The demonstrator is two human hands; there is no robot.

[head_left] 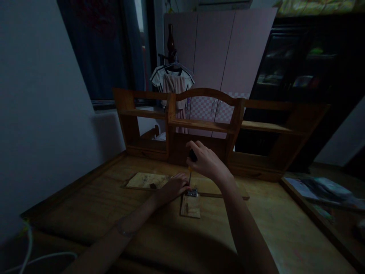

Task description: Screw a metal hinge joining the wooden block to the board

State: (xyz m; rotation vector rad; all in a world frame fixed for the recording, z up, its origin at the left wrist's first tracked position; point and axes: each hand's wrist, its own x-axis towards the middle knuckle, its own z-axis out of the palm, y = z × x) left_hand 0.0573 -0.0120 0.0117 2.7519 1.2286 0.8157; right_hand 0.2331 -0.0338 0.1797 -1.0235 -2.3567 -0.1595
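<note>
My right hand (207, 161) is closed around the handle of a screwdriver (192, 155), black with some yellow lower down. Its thin shaft points down, nearly upright, at a small silver metal hinge (192, 192). The hinge lies where a short wooden piece (191, 208) meets a long wooden board (225, 187). My left hand (179, 183) rests low over the board, its fingertips and thumb closed in at the hinge's left edge, beside the screwdriver tip. Dim light and the fingers hide the tip and any screw under it.
All this lies on a wooden desk (137, 213) with a raised shelf unit (202, 123) along its back. A dark mark (153, 186) shows on the board's left part. Plastic-wrapped items (327, 188) lie beyond the desk's right edge; a white cable (30, 243) hangs lower left.
</note>
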